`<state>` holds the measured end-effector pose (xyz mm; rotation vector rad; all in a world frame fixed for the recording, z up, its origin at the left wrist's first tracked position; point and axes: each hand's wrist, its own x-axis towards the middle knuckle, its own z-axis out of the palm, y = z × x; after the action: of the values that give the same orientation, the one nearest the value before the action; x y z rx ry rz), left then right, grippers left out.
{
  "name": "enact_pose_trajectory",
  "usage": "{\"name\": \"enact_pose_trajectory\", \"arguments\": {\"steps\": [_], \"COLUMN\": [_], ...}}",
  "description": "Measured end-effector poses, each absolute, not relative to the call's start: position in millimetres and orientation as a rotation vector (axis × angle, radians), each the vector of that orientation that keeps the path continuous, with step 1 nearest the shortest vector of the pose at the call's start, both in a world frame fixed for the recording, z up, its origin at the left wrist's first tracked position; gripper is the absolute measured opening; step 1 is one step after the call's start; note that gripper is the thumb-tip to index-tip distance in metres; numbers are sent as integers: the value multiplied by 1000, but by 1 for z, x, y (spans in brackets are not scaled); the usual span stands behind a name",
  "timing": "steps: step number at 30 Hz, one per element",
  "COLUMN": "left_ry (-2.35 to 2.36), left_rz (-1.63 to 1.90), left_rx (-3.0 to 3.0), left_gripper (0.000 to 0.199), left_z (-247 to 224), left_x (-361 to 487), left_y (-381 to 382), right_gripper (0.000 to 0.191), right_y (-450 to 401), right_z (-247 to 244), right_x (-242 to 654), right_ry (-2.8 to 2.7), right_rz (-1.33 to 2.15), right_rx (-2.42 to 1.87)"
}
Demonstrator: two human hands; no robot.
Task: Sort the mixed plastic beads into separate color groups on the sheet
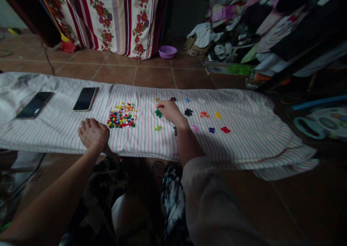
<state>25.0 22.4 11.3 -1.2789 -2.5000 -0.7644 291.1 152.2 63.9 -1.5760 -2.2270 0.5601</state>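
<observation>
A mixed heap of small coloured pieces (121,116) lies on the striped cloth (146,141). To its right are small single-colour piles, among them green (158,113), black (188,112), orange (204,114), yellow (218,114), red (225,129) and light green (158,128). My right hand (169,111) is over the piles beside the green one, its fingers pinched together; whatever is between them is too small to make out. My left hand (93,133) rests on the cloth, left of the mixed heap, with its fingers curled and pressed together; its palm side is hidden.
Two phones, one at far left (35,105) and one nearer (86,99), lie on the cloth. Beyond its far edge are a purple basin (167,52), a floral curtain (116,18) and heaped clothes. A teal-handled object (309,127) is at right.
</observation>
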Motion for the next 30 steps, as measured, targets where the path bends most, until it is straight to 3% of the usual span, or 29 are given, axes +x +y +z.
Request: {"name": "enact_pose_trajectory", "arguments": {"steps": [30], "left_ry": [-2510], "left_rz": [-714], "left_rx": [-1245], "left_gripper": [48], "left_z": [6], "left_x": [21], "left_y": [26], "right_gripper": [33], "right_y": [132], "right_z": [56], "right_x": [188], "right_ry": [-2606], "right_rz": [623], "right_rx": [-1192]}}
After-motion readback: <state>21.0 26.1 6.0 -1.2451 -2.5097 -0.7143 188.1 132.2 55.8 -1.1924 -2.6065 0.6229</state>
